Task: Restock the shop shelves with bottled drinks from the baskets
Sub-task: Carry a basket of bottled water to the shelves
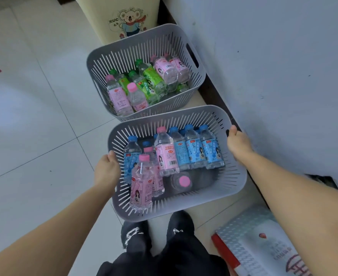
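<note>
Two grey baskets (pixel 233 182) – pink-capped bottles (pixel 142 184), blue-capped (pixel 212 152), green-capped (pixel 152 76); exact totals unclear – one bin (pixel 104 20).

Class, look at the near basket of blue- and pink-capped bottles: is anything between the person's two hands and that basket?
Nothing visible. The left hand and right hand already grip the near basket at opposite rims.

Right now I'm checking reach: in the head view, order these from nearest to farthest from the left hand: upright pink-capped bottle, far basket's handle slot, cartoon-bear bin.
From the left hand:
1. Upright pink-capped bottle, just right, in the held basket.
2. Handle slot, far basket's right wall.
3. Cartoon-bear bin, at the top, beyond both baskets.
</note>
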### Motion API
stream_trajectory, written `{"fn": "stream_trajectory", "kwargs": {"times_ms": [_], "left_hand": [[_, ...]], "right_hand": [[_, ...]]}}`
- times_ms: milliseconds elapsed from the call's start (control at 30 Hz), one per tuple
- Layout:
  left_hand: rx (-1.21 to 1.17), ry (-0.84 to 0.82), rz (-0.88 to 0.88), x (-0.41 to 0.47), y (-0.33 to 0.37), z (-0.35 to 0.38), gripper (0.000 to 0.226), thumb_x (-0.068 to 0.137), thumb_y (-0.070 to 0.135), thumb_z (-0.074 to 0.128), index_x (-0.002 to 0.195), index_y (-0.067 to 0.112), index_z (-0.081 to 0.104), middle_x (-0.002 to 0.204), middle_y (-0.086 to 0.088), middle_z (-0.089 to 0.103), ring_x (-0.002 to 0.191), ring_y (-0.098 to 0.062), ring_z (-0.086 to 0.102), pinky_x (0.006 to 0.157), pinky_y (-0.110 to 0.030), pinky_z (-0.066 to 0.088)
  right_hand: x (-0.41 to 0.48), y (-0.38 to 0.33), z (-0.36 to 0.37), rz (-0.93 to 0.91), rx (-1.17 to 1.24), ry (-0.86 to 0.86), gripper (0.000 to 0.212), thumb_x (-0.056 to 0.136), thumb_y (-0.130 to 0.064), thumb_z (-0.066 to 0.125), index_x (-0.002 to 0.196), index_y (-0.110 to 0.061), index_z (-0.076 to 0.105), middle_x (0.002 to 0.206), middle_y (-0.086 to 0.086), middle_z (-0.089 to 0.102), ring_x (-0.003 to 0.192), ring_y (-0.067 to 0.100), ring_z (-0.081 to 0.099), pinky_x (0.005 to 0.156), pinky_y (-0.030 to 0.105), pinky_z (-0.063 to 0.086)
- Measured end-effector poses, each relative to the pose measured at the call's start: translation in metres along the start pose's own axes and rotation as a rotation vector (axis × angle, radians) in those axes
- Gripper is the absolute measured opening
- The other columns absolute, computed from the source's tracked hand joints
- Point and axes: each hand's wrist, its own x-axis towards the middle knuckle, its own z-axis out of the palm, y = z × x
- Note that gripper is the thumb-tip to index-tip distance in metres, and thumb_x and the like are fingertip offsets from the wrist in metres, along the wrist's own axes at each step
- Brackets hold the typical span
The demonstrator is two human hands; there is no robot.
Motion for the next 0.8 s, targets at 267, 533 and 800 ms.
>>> {"fn": "stream_trajectory", "kwargs": {"times_ms": [267,533,800], "left_hand": [[0.115,0.087,0.115,-0.080,0.021,-0.107,0.040,0.103,0.035,0.026,0.091,0.006,0.050,0.088,-0.012,0.053,0.082,-0.028,0.047,0.073,-0.035,0.033],[0.167,0.096,0.237,-0.149,0.058,-0.239,0.044,0.102,0.037,0.026,0.088,0.005,0.051,0.086,-0.015,0.055,0.083,-0.032,0.049,0.073,-0.039,0.035],[0.300,0.077,0.468,-0.205,0.105,-0.343,0.047,0.103,0.032,0.025,0.093,-0.002,0.055,0.098,-0.029,0.059,0.091,-0.042,0.054,0.075,-0.041,0.036]], "right_hand": [[-0.118,-0.027,-0.069,-0.044,-0.040,0.047,0.067,0.103,-0.041,0.014,0.111,0.006,0.060,0.116,0.028,0.061,0.107,0.040,0.057,0.080,0.036,0.039],[-0.251,-0.080,-0.155,-0.006,0.042,0.059,0.067,0.104,-0.040,0.013,0.117,0.009,0.058,0.124,0.030,0.057,0.116,0.040,0.053,0.094,0.039,0.041],[-0.383,-0.093,-0.218,0.024,0.161,0.148,0.067,0.104,-0.039,0.012,0.110,0.006,0.061,0.117,0.028,0.061,0.111,0.037,0.056,0.089,0.037,0.042]]}}
